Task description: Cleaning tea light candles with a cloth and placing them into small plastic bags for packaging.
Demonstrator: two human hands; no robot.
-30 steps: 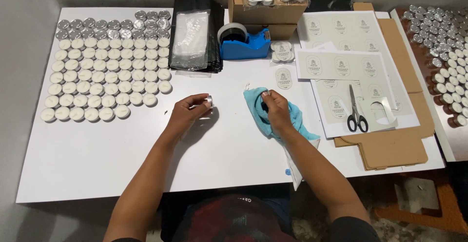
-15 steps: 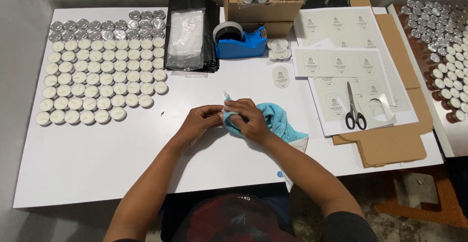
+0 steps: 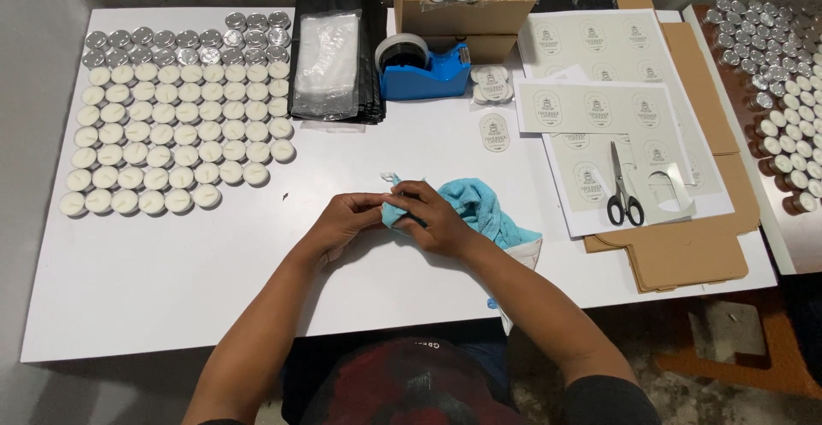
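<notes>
Cloth (image 3: pixel 479 211), light blue, lies bunched near the middle of the counter (image 3: pixel 171 279), its left end gathered up between both hands while the rest trails right toward the front edge. Whatever small thing it wraps there is hidden.

Far left, rows of white tealights (image 3: pixel 163 130) fill the back-left corner, with a row of silver cups (image 3: pixel 184 44) along the back edge behind them. Just right of these a stack of black bags (image 3: pixel 338 53) with a clear one on top lies against the back edge.

The left hand (image 3: pixel 342 219) sits left of centre, fingers curled and pinched toward the cloth's left end; what it grips is covered, so I cannot tell. The right hand (image 3: pixel 432 215) touches it from the right, clenched on the cloth, which bulges out under its fingers.

Behind the hands a blue tape dispenser (image 3: pixel 424 70) stands before a cardboard box (image 3: pixel 462 14) at the back edge. An oval label (image 3: pixel 494 131) lies apart on the white surface. Right of it sheets of labels (image 3: pixel 612 108) overlap, with black-handled scissors (image 3: pixel 623 190) on top. Flat cardboard (image 3: pixel 693 254) lies under them at the front-right corner. A second surface far right carries more cups (image 3: pixel 775 57).
</notes>
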